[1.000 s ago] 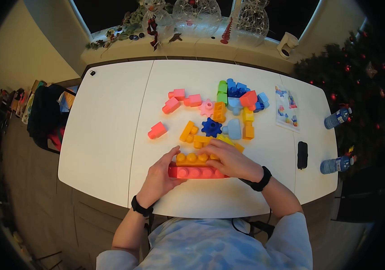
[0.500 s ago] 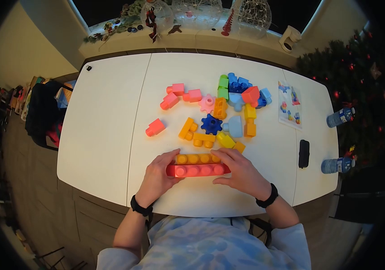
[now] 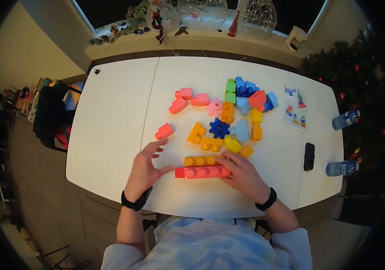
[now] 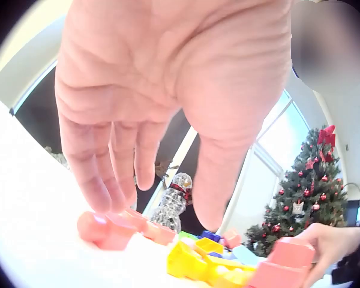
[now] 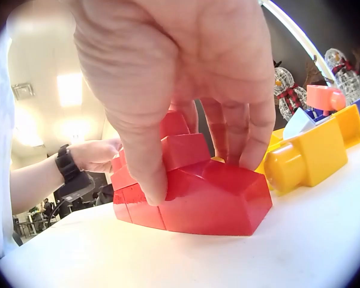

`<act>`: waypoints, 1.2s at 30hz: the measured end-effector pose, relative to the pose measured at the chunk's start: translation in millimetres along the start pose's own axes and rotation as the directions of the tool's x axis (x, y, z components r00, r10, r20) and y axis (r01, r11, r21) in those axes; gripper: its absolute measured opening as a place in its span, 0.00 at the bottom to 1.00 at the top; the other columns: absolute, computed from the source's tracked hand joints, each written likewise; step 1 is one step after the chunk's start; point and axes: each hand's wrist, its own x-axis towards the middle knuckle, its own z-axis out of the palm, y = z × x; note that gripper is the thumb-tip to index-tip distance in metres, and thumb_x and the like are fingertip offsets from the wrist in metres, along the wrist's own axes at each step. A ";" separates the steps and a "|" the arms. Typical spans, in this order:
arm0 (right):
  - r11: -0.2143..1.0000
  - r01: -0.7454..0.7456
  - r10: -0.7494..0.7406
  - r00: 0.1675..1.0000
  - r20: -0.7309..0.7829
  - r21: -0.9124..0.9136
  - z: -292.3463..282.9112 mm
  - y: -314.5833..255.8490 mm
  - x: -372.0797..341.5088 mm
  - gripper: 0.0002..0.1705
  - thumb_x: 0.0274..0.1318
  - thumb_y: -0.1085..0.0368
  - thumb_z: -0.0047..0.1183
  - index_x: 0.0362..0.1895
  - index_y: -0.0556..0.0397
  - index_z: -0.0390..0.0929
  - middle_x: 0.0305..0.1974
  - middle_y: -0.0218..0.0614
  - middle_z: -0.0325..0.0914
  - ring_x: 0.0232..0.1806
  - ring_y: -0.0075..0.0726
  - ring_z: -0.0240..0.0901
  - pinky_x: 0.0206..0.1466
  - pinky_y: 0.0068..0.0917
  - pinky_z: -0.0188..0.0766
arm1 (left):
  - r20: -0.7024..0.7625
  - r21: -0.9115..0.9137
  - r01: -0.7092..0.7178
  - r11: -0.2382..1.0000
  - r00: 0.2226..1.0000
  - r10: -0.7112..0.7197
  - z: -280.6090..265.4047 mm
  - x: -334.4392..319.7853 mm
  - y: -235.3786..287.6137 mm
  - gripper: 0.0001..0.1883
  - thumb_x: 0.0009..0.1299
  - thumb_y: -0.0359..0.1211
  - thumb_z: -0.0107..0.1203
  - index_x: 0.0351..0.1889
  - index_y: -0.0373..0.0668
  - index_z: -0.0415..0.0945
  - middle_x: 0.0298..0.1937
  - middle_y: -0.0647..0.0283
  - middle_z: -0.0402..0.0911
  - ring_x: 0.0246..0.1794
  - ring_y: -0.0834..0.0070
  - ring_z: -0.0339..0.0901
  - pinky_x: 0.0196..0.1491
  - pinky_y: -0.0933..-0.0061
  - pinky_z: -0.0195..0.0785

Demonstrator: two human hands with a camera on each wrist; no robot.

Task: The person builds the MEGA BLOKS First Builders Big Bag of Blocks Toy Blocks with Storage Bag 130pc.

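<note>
A long row of pink and red toy bricks (image 3: 207,172) lies at the front of the table, alongside a row of orange bricks (image 3: 195,161) just behind it. My right hand (image 3: 245,175) grips their right end; in the right wrist view the thumb presses the near side of a red brick (image 5: 219,198) while the fingers reach over the far side. My left hand (image 3: 143,171) is apart from the left end, its fingers loosely spread and holding nothing. A loose pink brick (image 3: 164,131) lies beyond it.
Behind the rows lie orange bricks (image 3: 211,144), a dark blue gear (image 3: 219,128), a pink gear (image 3: 215,107) and a blue group (image 3: 245,90). To the right are a picture sheet (image 3: 295,108), a black case (image 3: 309,156) and two water bottles, one nearer (image 3: 342,168).
My left hand has let go of the rows' left end and moved left. The right hand has gone from lying over the orange row to gripping the right end.
</note>
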 end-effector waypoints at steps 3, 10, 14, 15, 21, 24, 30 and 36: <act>1.000 0.018 -0.018 1.000 -0.010 0.023 -0.2 -1.4 0.5 0.33 0.48 0.68 0.71 0.61 0.50 0.78 0.62 0.38 0.72 0.59 0.50 0.74 0.62 0.42 0.74 | -0.186 0.056 0.090 0.994 0.979 -0.078 -15.0 29.5 -20.4 0.30 0.59 0.29 0.76 0.60 0.40 0.78 0.58 0.62 0.85 0.52 0.68 0.83 0.55 0.64 0.78; 0.999 0.032 -0.031 0.999 -0.041 0.035 -2.1 0.0 3.1 0.31 0.48 0.69 0.70 0.59 0.52 0.78 0.59 0.39 0.74 0.57 0.50 0.76 0.60 0.41 0.76 | -0.143 0.166 0.061 0.984 0.989 -0.037 13.3 64.1 -48.1 0.21 0.61 0.28 0.73 0.52 0.38 0.81 0.53 0.56 0.86 0.44 0.69 0.86 0.47 0.66 0.80; 0.996 0.009 -0.011 1.000 0.023 0.086 -4.1 5.2 4.9 0.31 0.49 0.68 0.70 0.61 0.50 0.79 0.61 0.40 0.73 0.59 0.51 0.76 0.61 0.41 0.76 | -0.160 0.002 0.050 0.999 0.986 -0.049 4.0 56.1 -37.9 0.19 0.61 0.25 0.72 0.50 0.39 0.82 0.49 0.57 0.86 0.41 0.71 0.85 0.44 0.70 0.80; 0.996 0.014 -0.017 0.999 0.031 0.093 -4.8 5.1 5.0 0.31 0.49 0.68 0.70 0.61 0.50 0.79 0.61 0.40 0.73 0.58 0.51 0.77 0.60 0.41 0.76 | -0.104 -0.010 0.017 1.000 0.994 -0.018 -1.7 48.8 -27.5 0.18 0.60 0.24 0.72 0.49 0.39 0.83 0.47 0.58 0.85 0.40 0.71 0.84 0.44 0.72 0.81; 0.994 0.014 -0.021 0.997 0.070 0.104 -6.3 8.4 9.6 0.32 0.48 0.69 0.70 0.61 0.49 0.79 0.60 0.39 0.73 0.57 0.50 0.78 0.59 0.40 0.77 | 0.184 0.034 -0.106 0.994 0.978 0.098 -2.6 19.8 18.2 0.25 0.57 0.19 0.72 0.54 0.40 0.84 0.46 0.61 0.83 0.43 0.70 0.84 0.47 0.74 0.82; 0.995 0.024 -0.029 0.998 0.047 0.094 -3.5 8.9 8.8 0.32 0.48 0.69 0.70 0.61 0.48 0.79 0.60 0.40 0.73 0.57 0.50 0.77 0.59 0.40 0.77 | 0.216 0.044 -0.073 0.996 0.974 0.062 9.1 17.4 17.4 0.25 0.58 0.18 0.70 0.56 0.40 0.83 0.47 0.60 0.83 0.43 0.70 0.84 0.48 0.72 0.83; 0.997 0.039 -0.041 0.999 0.020 0.073 0.9 10.3 6.2 0.33 0.47 0.70 0.70 0.62 0.49 0.79 0.61 0.40 0.73 0.58 0.51 0.77 0.61 0.41 0.76 | 0.304 -0.008 -0.040 0.999 0.952 0.041 11.1 6.3 19.7 0.28 0.62 0.22 0.69 0.63 0.41 0.79 0.57 0.55 0.84 0.53 0.63 0.84 0.56 0.66 0.80; 0.997 0.026 -0.028 0.999 0.026 0.074 1.6 9.9 6.3 0.33 0.47 0.70 0.70 0.62 0.49 0.79 0.61 0.40 0.73 0.58 0.51 0.77 0.61 0.41 0.76 | 0.251 0.007 -0.175 0.985 0.953 0.168 22.6 -5.1 29.5 0.40 0.57 0.30 0.76 0.70 0.45 0.74 0.63 0.52 0.81 0.61 0.58 0.81 0.63 0.62 0.76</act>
